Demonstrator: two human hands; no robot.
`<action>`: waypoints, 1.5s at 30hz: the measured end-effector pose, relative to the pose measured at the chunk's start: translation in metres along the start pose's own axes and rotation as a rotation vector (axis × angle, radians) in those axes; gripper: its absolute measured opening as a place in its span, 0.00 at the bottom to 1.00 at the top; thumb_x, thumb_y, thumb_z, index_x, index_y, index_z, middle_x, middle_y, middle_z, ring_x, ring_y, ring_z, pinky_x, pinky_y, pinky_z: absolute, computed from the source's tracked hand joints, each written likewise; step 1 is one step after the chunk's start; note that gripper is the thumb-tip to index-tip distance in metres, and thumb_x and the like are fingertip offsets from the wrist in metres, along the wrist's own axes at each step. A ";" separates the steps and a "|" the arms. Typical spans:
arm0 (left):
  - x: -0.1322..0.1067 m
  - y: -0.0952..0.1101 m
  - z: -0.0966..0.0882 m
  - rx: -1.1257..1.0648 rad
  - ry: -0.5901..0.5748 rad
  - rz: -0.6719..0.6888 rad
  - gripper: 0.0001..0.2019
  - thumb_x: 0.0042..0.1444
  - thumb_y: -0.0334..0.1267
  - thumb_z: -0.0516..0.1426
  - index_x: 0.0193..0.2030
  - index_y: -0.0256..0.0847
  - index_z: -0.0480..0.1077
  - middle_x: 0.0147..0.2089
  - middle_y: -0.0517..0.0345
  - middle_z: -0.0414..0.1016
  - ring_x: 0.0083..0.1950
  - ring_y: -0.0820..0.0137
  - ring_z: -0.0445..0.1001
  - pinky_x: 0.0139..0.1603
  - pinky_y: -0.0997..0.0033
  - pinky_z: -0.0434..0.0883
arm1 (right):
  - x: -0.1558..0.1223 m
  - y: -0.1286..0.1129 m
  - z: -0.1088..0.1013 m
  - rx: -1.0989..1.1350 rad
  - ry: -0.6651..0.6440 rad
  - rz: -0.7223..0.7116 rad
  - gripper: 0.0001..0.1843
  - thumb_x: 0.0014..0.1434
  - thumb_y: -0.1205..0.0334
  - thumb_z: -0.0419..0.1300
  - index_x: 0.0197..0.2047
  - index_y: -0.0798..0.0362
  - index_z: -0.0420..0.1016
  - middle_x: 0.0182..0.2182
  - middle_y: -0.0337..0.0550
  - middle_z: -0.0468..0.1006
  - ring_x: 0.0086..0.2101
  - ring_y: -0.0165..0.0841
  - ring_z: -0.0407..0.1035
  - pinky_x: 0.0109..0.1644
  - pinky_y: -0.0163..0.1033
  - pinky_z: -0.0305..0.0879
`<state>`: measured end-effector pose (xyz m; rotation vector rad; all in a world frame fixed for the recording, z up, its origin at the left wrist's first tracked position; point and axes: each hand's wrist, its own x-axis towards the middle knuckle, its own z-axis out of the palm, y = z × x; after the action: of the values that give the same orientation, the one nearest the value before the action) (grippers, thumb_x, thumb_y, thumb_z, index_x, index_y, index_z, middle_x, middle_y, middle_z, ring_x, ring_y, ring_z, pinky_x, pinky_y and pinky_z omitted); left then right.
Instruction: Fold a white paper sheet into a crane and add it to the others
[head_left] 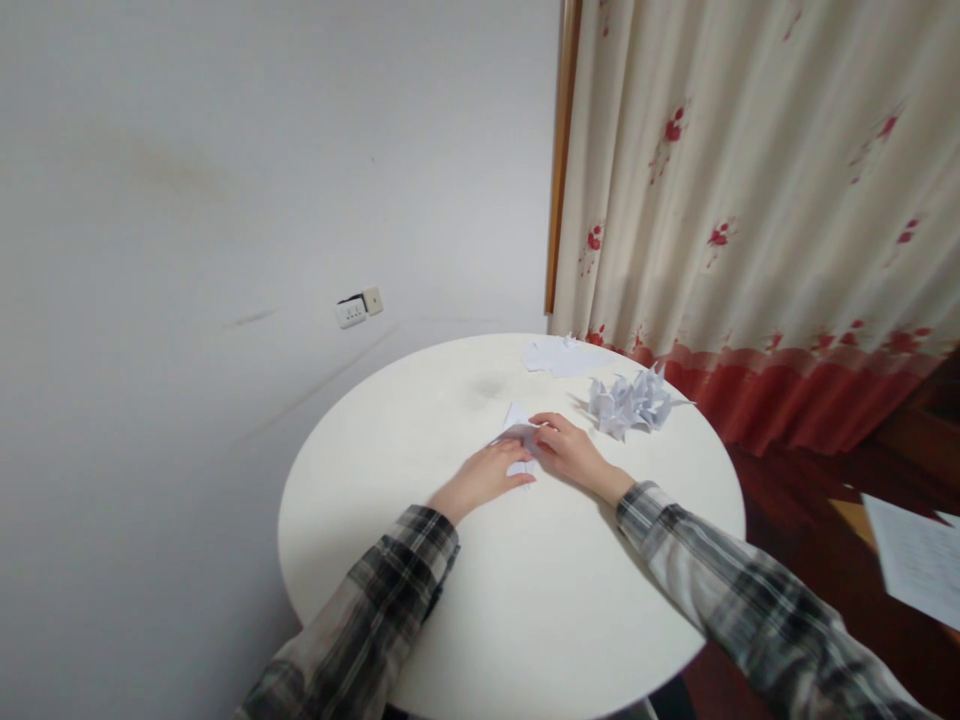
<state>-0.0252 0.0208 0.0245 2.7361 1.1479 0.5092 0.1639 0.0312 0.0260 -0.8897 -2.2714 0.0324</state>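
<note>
A small white sheet of paper (517, 420) lies on the round white table (420, 560), partly folded. My left hand (491, 475) lies flat on its near part, fingers stretched out and pressing it down. My right hand (568, 450) rests beside it, fingers curled and pinching the paper's right edge. Both forearms wear plaid sleeves. Most of the sheet is hidden under my hands.
A heap of folded white paper figures (630, 402) sits right of my hands. Loose white sheets (559, 356) lie at the table's far edge. A flowered curtain (750, 200) hangs behind, a wall socket (358, 306) at left, and printed paper (919, 560) lies at lower right.
</note>
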 end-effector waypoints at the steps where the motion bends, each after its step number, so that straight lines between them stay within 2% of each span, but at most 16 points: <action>1: 0.000 -0.001 0.001 -0.001 0.001 -0.010 0.16 0.53 0.46 0.54 0.46 0.43 0.68 0.52 0.56 0.68 0.55 0.65 0.64 0.57 0.66 0.59 | -0.002 0.001 -0.001 0.028 0.033 0.020 0.08 0.51 0.74 0.51 0.35 0.53 0.66 0.44 0.46 0.67 0.44 0.32 0.61 0.45 0.36 0.59; 6: 0.000 -0.003 0.003 -0.030 -0.002 -0.017 0.16 0.53 0.45 0.54 0.46 0.42 0.68 0.52 0.55 0.69 0.57 0.65 0.62 0.58 0.66 0.58 | -0.006 0.009 0.004 0.056 0.090 0.221 0.04 0.50 0.67 0.55 0.29 0.53 0.61 0.28 0.39 0.66 0.30 0.29 0.61 0.34 0.33 0.57; 9: 0.000 -0.003 0.003 -0.053 0.010 -0.023 0.16 0.52 0.46 0.55 0.46 0.42 0.68 0.51 0.55 0.69 0.57 0.65 0.62 0.58 0.66 0.58 | -0.004 0.014 0.012 0.063 0.056 0.341 0.07 0.49 0.63 0.57 0.26 0.53 0.60 0.24 0.35 0.64 0.25 0.27 0.58 0.29 0.32 0.52; 14: 0.000 -0.003 0.002 -0.068 0.007 -0.043 0.17 0.52 0.46 0.55 0.46 0.42 0.68 0.53 0.53 0.68 0.58 0.64 0.62 0.59 0.65 0.58 | -0.001 0.020 0.018 0.086 -0.038 0.472 0.11 0.48 0.60 0.60 0.24 0.53 0.60 0.21 0.34 0.65 0.23 0.26 0.57 0.27 0.31 0.48; 19: 0.001 0.000 0.000 -0.050 -0.020 -0.080 0.19 0.51 0.46 0.55 0.48 0.40 0.68 0.57 0.51 0.64 0.59 0.63 0.61 0.60 0.66 0.56 | 0.000 0.020 0.017 0.106 -0.092 0.450 0.09 0.48 0.62 0.60 0.25 0.54 0.62 0.22 0.34 0.66 0.24 0.26 0.58 0.27 0.30 0.49; 25: 0.001 0.001 -0.001 -0.059 -0.006 -0.043 0.17 0.52 0.46 0.55 0.46 0.41 0.68 0.54 0.53 0.68 0.57 0.65 0.62 0.58 0.66 0.58 | 0.002 0.020 0.016 0.020 -0.071 0.465 0.07 0.51 0.63 0.58 0.26 0.54 0.63 0.22 0.36 0.66 0.24 0.26 0.58 0.28 0.31 0.49; 30: 0.001 -0.001 -0.001 -0.060 0.001 -0.030 0.17 0.52 0.46 0.55 0.46 0.42 0.68 0.52 0.54 0.69 0.56 0.65 0.64 0.57 0.66 0.59 | 0.001 0.021 0.016 0.065 -0.097 0.432 0.08 0.49 0.63 0.59 0.26 0.54 0.63 0.22 0.35 0.66 0.24 0.27 0.58 0.28 0.31 0.50; 39: 0.001 0.006 -0.006 -0.101 -0.023 -0.078 0.15 0.51 0.44 0.56 0.44 0.41 0.69 0.55 0.50 0.65 0.58 0.63 0.62 0.59 0.63 0.57 | 0.000 0.017 0.010 0.125 -0.130 0.392 0.14 0.46 0.54 0.62 0.26 0.54 0.62 0.22 0.34 0.65 0.23 0.26 0.56 0.26 0.31 0.49; 45: 0.001 0.004 -0.004 -0.101 -0.024 -0.082 0.16 0.50 0.44 0.57 0.44 0.40 0.69 0.56 0.48 0.64 0.58 0.63 0.62 0.59 0.62 0.57 | -0.001 0.012 0.008 0.102 -0.143 0.380 0.15 0.45 0.56 0.63 0.27 0.54 0.62 0.24 0.35 0.65 0.25 0.26 0.56 0.28 0.31 0.50</action>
<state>-0.0229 0.0189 0.0293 2.5913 1.1885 0.5076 0.1669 0.0416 0.0162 -1.2848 -2.1739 0.3890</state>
